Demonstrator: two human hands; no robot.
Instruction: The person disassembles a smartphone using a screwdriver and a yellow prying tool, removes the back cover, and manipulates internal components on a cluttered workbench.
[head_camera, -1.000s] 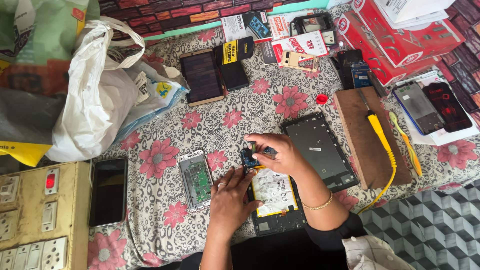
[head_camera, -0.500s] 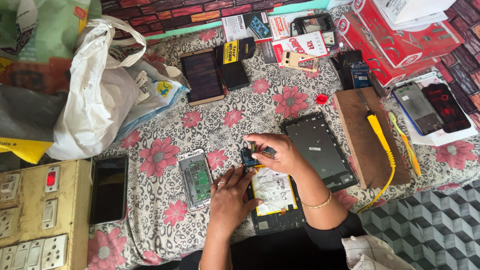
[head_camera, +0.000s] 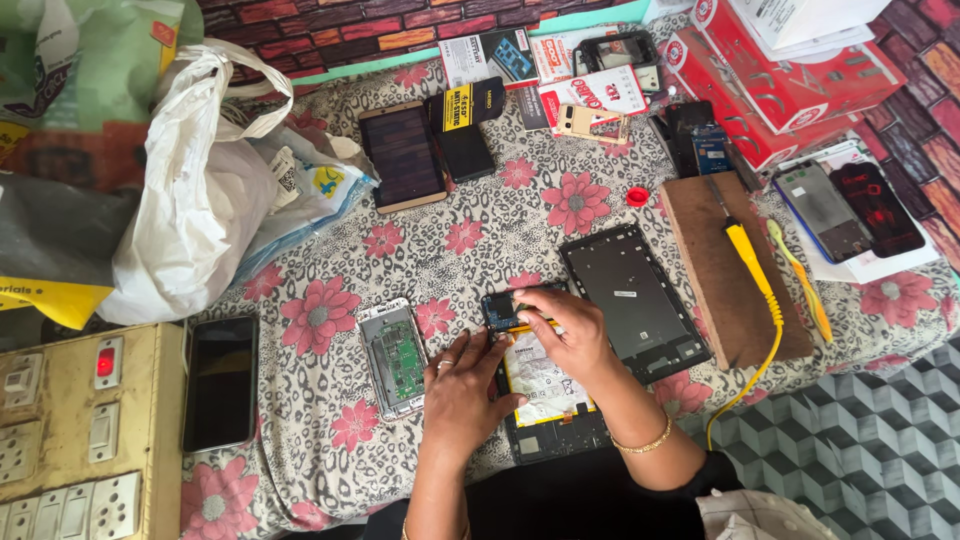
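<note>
An opened tablet (head_camera: 545, 400) with a white battery lies on the floral cloth in front of me. My left hand (head_camera: 462, 385) presses flat on its left edge, fingers spread. My right hand (head_camera: 560, 325) rests over the tablet's top end, fingertips pinched at the small dark circuit part (head_camera: 497, 308) there. Whether a tool is between those fingers I cannot tell. The tablet's black back cover (head_camera: 633, 300) lies just right of my right hand.
An opened phone (head_camera: 394, 357) lies left of my hands, a dark phone (head_camera: 220, 382) further left beside a switchboard (head_camera: 75, 440). A wooden block (head_camera: 720, 270) with a yellow soldering iron (head_camera: 752, 268) lies right. White bag (head_camera: 190, 200), phones and red boxes (head_camera: 790, 80) sit behind.
</note>
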